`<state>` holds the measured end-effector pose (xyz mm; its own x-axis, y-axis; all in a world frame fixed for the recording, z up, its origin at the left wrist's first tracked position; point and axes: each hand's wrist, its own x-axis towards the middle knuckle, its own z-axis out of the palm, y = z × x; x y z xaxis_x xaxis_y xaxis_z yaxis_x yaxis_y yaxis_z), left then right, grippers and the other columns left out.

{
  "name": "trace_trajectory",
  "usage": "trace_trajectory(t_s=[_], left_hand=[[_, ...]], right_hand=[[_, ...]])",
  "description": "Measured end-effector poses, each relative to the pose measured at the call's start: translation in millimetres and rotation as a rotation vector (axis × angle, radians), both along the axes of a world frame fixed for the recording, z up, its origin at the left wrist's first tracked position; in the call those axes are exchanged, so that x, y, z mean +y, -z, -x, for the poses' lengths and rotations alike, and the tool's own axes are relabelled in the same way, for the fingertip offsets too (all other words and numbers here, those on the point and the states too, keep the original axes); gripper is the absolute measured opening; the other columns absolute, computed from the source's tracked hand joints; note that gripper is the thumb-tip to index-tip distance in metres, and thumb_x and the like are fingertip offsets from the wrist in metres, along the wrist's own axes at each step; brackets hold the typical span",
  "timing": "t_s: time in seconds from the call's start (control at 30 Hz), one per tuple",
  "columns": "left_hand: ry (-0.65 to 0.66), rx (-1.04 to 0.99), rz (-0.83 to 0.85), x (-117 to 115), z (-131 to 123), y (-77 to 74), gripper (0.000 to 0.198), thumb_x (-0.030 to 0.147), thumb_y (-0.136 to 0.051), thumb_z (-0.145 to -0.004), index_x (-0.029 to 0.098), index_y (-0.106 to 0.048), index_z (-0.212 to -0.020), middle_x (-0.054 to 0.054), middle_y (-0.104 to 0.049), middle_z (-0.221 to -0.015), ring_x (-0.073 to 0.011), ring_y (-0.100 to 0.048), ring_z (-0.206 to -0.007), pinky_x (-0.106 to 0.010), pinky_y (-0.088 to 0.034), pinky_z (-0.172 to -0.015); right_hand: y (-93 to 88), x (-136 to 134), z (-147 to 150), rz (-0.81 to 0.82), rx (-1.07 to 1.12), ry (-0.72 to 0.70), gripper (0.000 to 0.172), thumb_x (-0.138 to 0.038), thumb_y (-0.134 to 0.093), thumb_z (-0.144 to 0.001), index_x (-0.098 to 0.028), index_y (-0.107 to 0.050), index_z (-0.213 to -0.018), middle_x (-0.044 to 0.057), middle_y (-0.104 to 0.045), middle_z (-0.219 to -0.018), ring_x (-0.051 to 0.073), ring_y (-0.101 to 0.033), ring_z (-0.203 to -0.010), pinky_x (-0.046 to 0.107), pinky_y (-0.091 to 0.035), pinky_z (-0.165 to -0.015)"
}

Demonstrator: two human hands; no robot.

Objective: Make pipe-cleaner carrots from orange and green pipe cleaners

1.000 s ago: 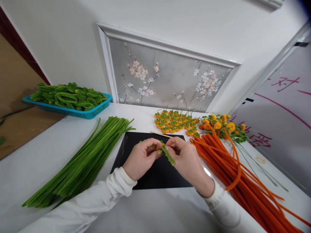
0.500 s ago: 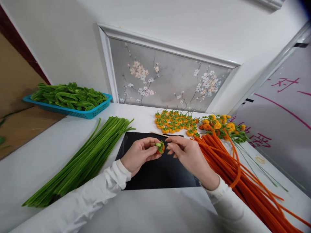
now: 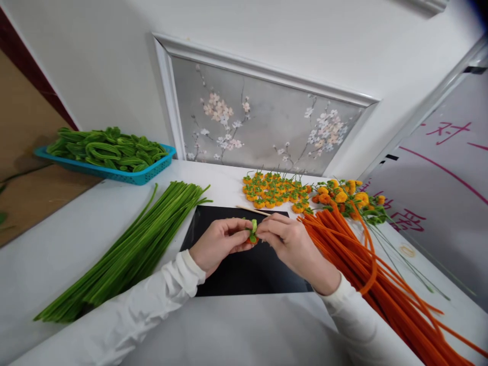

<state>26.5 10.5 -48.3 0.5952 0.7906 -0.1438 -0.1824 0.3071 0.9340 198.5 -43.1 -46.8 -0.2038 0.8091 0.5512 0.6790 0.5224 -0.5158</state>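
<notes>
Between my two hands, above the black mat (image 3: pixel 247 274), is a small orange pipe-cleaner flower (image 3: pixel 252 238) with green fuzzy leaves on top. My left hand (image 3: pixel 221 241) pinches it between thumb and fingers from the left. From the right, the thumb and forefinger of my right hand (image 3: pixel 292 244) close on the green part of the flower. My fingers hide much of its orange underside. A thin wooden stick (image 3: pixel 251 209) lies at the mat's back edge, just behind my hands.
Green pipe cleaners (image 3: pixel 129 259) lie left, orange ones (image 3: pixel 373 274) right. Behind the mat stand several small orange flowers (image 3: pixel 270 190), beside a stemmed flower bunch (image 3: pixel 343 195). A blue basket (image 3: pixel 141 177) of green pieces sits back left. A framed floral panel (image 3: pixel 267 117) is behind.
My right hand has moved left and in to the flower, its fingers now closed on the green part. The green piece on top now stands more upright. My left hand stays nearly in place.
</notes>
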Motion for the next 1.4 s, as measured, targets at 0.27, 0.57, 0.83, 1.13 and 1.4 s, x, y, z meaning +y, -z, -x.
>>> trace_trajectory(t_s=[0.27,0.57,0.83,1.13,1.4], left_hand=[[-0.023,-0.004,-0.032,-2,-2,4.9,0.026,0.030,-0.081,-0.062,0.013,-0.072,-0.080,-0.004,-0.068,-0.081,-0.0128,-0.064,-0.075,-0.026,-0.054,-0.076],[-0.044,0.055,-0.161,-6,-6,6.4,0.025,0.023,-0.079,-0.062,0.012,-0.072,-0.083,-0.004,-0.069,-0.081,-0.0161,-0.065,-0.077,-0.032,-0.054,-0.082],[-0.044,0.039,-0.168,-5,-5,9.2,0.025,0.026,-0.079,-0.062,0.013,-0.071,-0.083,-0.004,-0.069,-0.081,-0.0158,-0.064,-0.076,-0.032,-0.054,-0.080],[-0.015,0.018,-0.068,-2,-2,6.6,0.025,0.025,-0.078,-0.064,0.014,-0.071,-0.085,-0.003,-0.068,-0.086,-0.0127,-0.062,-0.079,-0.027,-0.052,-0.080],[0.039,0.023,-0.154,-4,-2,8.5,0.026,0.025,-0.076,-0.068,0.015,-0.065,-0.090,-0.001,-0.066,-0.080,-0.0122,-0.062,-0.073,-0.026,-0.052,-0.073]], right_hand=[[-1.3,-3,7,0.042,-0.089,0.072,0.017,-0.008,-0.045,-0.089,-0.018,-0.057,-0.082,0.004,-0.057,-0.086,0.015,-0.057,-0.075,0.025,-0.047,-0.069],[6.1,-9,21,0.008,-0.330,0.345,0.016,-0.006,-0.042,-0.088,-0.018,-0.052,-0.086,0.005,-0.056,-0.086,0.017,-0.056,-0.069,0.026,-0.037,-0.054],[5.0,-10,23,-0.004,-0.258,0.305,0.013,-0.010,-0.048,-0.087,-0.019,-0.057,-0.085,0.005,-0.060,-0.085,0.016,-0.059,-0.070,0.025,-0.041,-0.056],[-4.8,1,-15,0.044,0.066,0.111,0.012,-0.014,-0.056,-0.085,-0.021,-0.065,-0.087,0.002,-0.065,-0.083,0.015,-0.061,-0.076,0.025,-0.049,-0.069],[-1.7,0,0,0.024,0.048,0.019,0.013,-0.013,-0.057,-0.085,-0.021,-0.068,-0.085,0.002,-0.066,-0.086,0.014,-0.062,-0.079,0.025,-0.049,-0.073]])
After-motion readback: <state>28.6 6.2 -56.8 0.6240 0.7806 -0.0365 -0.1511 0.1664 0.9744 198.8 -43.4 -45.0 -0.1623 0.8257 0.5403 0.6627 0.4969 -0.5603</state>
